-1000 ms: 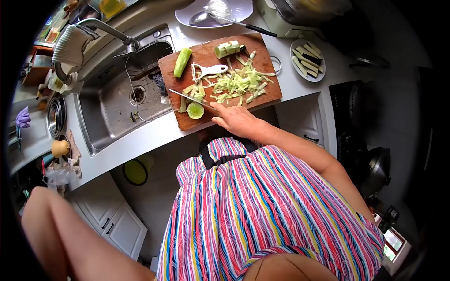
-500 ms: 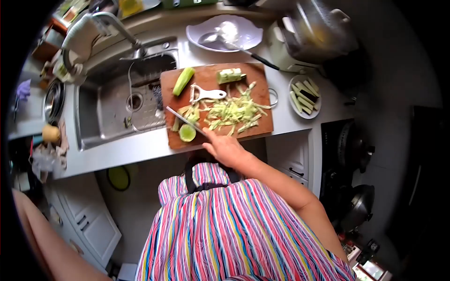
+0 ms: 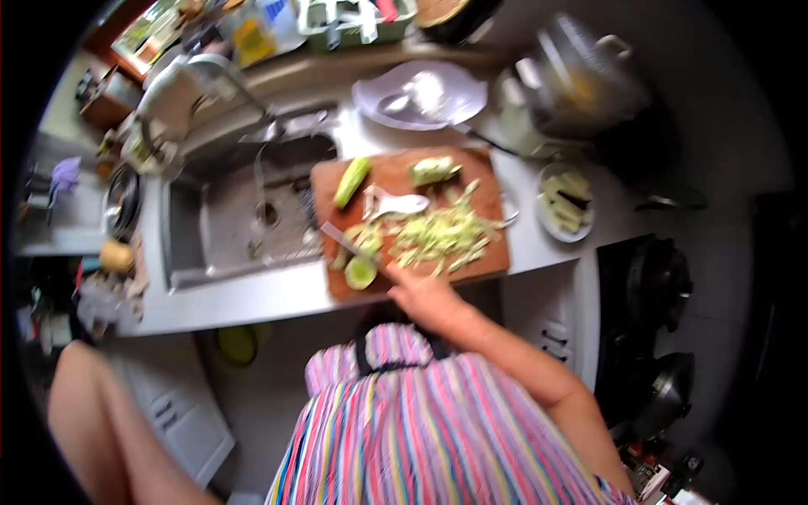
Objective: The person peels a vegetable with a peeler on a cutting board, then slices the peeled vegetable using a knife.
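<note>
My right hand (image 3: 427, 301) is closed round the knife handle at the front edge of the wooden cutting board (image 3: 337, 290). The knife blade (image 3: 345, 242) points up and left, beside a cut round end of green vegetable (image 3: 361, 273). Pale green peelings (image 3: 442, 238) are heaped right of the blade. A white peeler (image 3: 400, 204) lies behind them, between a peeled green piece (image 3: 352, 183) and a partly peeled piece (image 3: 434, 171). Only my bent left arm shows at the lower left; its hand is out of view. The picture is blurred.
Left of the board is a steel sink (image 3: 219, 227) with a faucet. Behind stands a pale bowl (image 3: 463, 88) with a spoon and white contents. A plate of cut pieces (image 3: 551, 229) sits at the right, near the stove (image 3: 623, 286).
The view has shifted, so the counter and board appear lower and more of the back counter shows. My right hand stays on the knife by the cut vegetable end.
</note>
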`<state>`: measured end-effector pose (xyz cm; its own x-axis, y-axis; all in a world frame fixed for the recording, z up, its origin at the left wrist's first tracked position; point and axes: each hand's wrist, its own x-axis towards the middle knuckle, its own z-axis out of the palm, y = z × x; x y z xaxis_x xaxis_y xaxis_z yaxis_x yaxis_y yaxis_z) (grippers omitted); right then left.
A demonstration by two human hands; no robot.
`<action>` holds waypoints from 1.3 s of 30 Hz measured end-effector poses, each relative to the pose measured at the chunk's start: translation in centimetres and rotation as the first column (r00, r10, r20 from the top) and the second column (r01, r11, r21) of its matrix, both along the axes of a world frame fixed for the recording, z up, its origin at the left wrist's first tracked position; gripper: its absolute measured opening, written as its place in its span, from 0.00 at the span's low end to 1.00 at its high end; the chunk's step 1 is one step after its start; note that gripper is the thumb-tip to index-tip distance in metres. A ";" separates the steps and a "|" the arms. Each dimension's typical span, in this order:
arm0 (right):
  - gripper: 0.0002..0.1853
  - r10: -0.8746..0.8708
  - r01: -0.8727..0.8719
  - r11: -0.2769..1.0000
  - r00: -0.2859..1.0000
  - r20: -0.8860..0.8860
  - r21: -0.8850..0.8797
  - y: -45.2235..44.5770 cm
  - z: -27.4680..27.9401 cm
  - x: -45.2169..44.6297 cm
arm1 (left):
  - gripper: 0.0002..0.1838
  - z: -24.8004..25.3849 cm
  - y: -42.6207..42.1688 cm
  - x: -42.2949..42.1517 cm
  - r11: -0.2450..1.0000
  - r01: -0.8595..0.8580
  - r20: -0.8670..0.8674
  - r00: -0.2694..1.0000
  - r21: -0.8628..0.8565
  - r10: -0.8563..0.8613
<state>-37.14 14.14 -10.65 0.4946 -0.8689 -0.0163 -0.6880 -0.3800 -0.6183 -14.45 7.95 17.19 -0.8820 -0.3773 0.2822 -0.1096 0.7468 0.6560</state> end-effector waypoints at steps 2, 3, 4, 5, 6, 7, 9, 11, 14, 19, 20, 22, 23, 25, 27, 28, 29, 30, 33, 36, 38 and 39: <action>0.20 -0.054 0.063 0.985 0.997 -0.056 0.158 -0.2 1.6 0.2 | 0.37 -0.4 1.0 1.6 0.979 -0.128 -0.055 0.989 0.157 0.138; 0.20 -0.064 0.069 0.985 0.997 -0.033 0.159 -0.4 1.8 0.0 | 0.38 -1.7 1.3 2.8 0.932 -0.226 -0.066 0.965 0.283 0.254; 0.20 -0.076 0.079 0.988 0.997 -0.031 0.129 -0.4 1.1 -0.3 | 0.39 -3.9 1.9 3.8 0.841 -0.327 -0.040 0.924 0.430 0.380; 0.20 -0.090 0.092 0.991 0.996 -0.030 0.102 -0.3 0.5 -0.4 | 0.40 -6.8 2.6 4.8 0.691 -0.411 0.011 0.864 0.594 0.504; 0.20 -0.092 0.093 0.991 0.996 -0.018 0.100 -0.2 0.6 -0.6 | 0.40 -10.5 3.3 5.6 0.489 -0.444 0.099 0.807 0.750 0.582; 0.19 -0.092 0.092 0.991 0.996 -0.012 0.099 -0.2 0.8 -0.8 | 0.41 -14.5 4.3 6.0 0.263 -0.416 0.184 0.771 0.871 0.610; 0.19 -0.090 0.092 0.990 0.996 -0.024 0.110 -0.5 1.3 -1.4 | 0.43 -21.9 6.7 5.3 -0.173 -0.181 0.249 0.759 0.968 0.601; 0.19 -0.090 0.095 0.984 0.995 -0.043 0.149 -0.5 1.7 -1.6 | 0.44 -27.0 8.4 2.5 -0.496 0.143 0.232 0.751 0.857 0.618; 0.19 -0.105 0.109 0.982 0.994 -0.037 0.157 -0.6 1.6 -1.7 | 0.41 -29.0 7.0 -1.5 -0.604 0.479 0.199 0.655 0.638 0.729; 0.18 -0.146 0.139 0.968 0.989 0.015 0.209 -1.3 1.1 -1.1 | 0.30 -31.5 4.6 -3.7 -0.645 0.655 0.316 0.562 0.394 0.764; 0.17 -0.144 0.137 0.971 0.989 0.023 0.198 -1.3 0.8 -1.1 | 0.27 -31.9 4.8 -3.3 -0.657 0.677 0.321 0.574 0.331 0.753; 0.16 -0.143 0.125 0.973 0.987 0.080 0.192 -1.2 0.7 -0.9 | 0.22 -27.8 7.4 -1.6 -0.569 0.556 0.252 0.544 0.606 0.800; 0.16 -0.136 0.114 0.973 0.986 0.100 0.201 -0.8 0.6 -0.4 | 0.21 -25.7 8.7 0.0 -0.466 0.462 0.179 0.538 0.755 0.824; 0.15 -0.065 0.024 0.956 0.989 0.131 0.292 -0.4 0.3 1.1 | 0.19 -22.7 10.7 2.6 -0.370 0.189 0.278 0.385 0.910 0.880; 0.14 -0.008 -0.030 0.956 0.992 0.128 0.293 0.3 -1.3 3.1 | 0.17 -22.0 11.2 4.7 -0.360 0.023 0.341 0.272 0.933 0.900; 0.14 -0.007 -0.031 0.956 0.992 0.128 0.292 0.3 -1.5 3.7 | 0.18 -22.2 11.0 5.4 -0.358 -0.040 0.354 0.274 0.933 0.894; 0.14 -0.005 -0.033 0.955 0.992 0.128 0.294 0.4 -1.8 4.0 | 0.18 -22.4 10.9 5.7 -0.357 -0.103 0.371 0.274 0.929 0.887; 0.14 -0.062 0.016 0.944 0.990 0.130 0.331 0.7 -2.2 4.1 | 0.20 -22.5 10.4 5.4 -0.369 -0.132 0.391 0.270 0.920 0.880; 0.13 -0.284 0.258 0.920 0.958 0.050 0.294 1.8 -2.7 1.7 | 0.22 -24.7 9.8 4.0 -0.336 -0.059 0.331 0.389 0.940 0.860; 0.14 -0.424 0.415 0.877 0.906 -0.014 0.241 2.4 -1.8 -1.8 | 0.22 -27.3 9.3 1.0 -0.390 0.044 0.323 0.481 0.920 0.815; 0.15 -0.458 0.447 0.862 0.889 -0.009 0.242 2.8 -1.5 -3.5 | 0.22 -29.1 8.9 -1.1 -0.402 0.131 0.282 0.521 0.906 0.806; 0.15 -0.455 0.439 0.862 0.890 0.007 0.255 2.8 -1.3 -4.0 | 0.22 -29.9 8.5 -2.1 -0.403 0.184 0.255 0.529 0.896 0.809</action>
<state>-41.16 16.92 -11.99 0.0611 -0.9704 -0.2338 -0.7037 0.1242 -0.6995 -16.55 16.43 -12.73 -0.3022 -0.6825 -0.6655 0.6232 -0.6697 0.4038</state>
